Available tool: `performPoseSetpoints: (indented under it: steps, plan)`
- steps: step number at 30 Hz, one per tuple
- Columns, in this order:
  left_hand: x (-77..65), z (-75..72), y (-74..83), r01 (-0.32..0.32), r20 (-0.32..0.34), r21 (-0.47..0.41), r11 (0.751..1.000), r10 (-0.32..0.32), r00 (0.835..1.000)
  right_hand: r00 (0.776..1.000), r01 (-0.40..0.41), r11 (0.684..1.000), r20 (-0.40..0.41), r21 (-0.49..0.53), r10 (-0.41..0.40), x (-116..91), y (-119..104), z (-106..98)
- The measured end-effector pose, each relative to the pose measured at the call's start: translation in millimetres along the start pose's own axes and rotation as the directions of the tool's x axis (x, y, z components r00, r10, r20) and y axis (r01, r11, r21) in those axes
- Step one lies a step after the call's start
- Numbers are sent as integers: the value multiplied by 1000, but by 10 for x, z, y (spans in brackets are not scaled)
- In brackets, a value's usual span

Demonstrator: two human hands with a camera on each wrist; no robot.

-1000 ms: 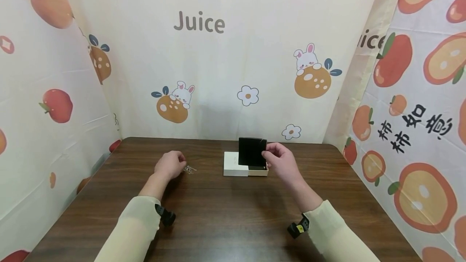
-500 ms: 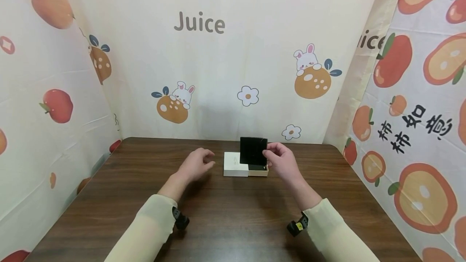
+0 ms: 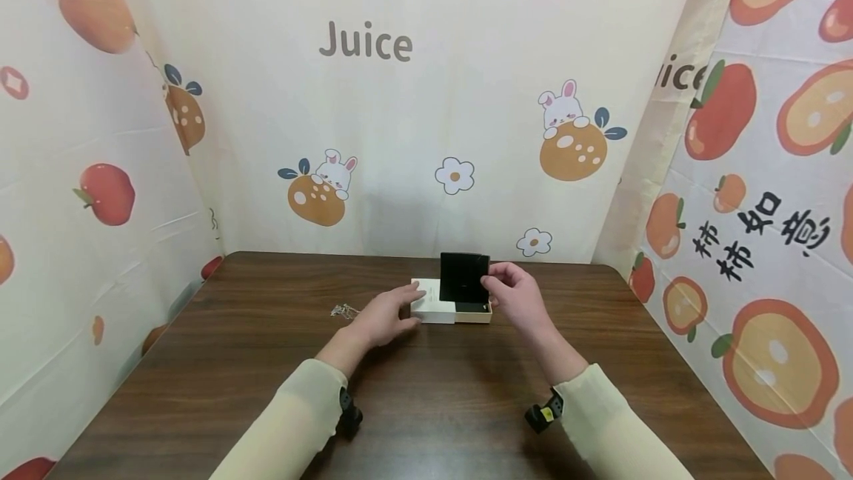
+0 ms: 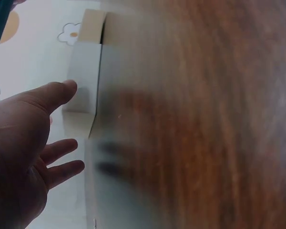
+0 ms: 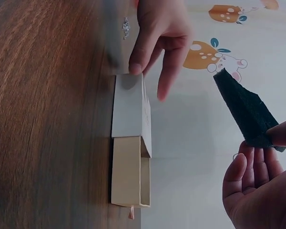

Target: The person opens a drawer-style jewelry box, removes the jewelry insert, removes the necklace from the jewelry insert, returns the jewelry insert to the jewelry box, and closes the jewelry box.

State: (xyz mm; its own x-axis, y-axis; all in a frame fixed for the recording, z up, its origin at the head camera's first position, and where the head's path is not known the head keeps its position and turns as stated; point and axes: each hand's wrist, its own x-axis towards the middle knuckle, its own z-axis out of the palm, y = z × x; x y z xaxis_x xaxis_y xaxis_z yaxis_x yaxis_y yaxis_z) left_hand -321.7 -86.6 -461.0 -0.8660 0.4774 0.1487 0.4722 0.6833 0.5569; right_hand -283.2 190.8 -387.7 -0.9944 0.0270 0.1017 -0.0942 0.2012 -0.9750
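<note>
My right hand (image 3: pixel 516 295) pinches a thin, square black pad (image 3: pixel 463 278) by its right edge, tilted above the box; the right wrist view shows the black pad (image 5: pixel 245 109) between thumb and fingers. A small white drawer box (image 3: pixel 433 310) stands on the table, its cream inner tray (image 5: pixel 128 169) pulled out to the right. My left hand (image 3: pixel 383 317) is spread at the box's left end, thumb at the front and fingers over the top; whether it touches is hard to tell. A silver chain (image 3: pixel 344 311) lies on the table left of that hand.
The brown wooden table (image 3: pixel 440 406) runs back to a fruit-printed curtain (image 3: pixel 400 110), with similar curtains at both sides. A small pinkish ribbon tab (image 5: pixel 131 213) sticks out of the tray's end. Each wrist wears a black strapped camera.
My left hand has left the silver chain on the table and moved right to the box, its fingers opening out. The right hand with the black pad has barely moved.
</note>
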Motion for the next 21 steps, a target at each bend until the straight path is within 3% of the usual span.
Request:
performPoseSetpoints:
  steps: [8, 21]
  plan:
    - [13, 78, -26, -2, 24, 59, 998, 1, 1000, 1000, -9, 1000, 1, 11, 9, 19, -12, -11]
    - [49, 70, -36, 29, 7, 57, 998, -29, 1000, 999, -38, 999, -6, 12, 38, 168, 17, -99]
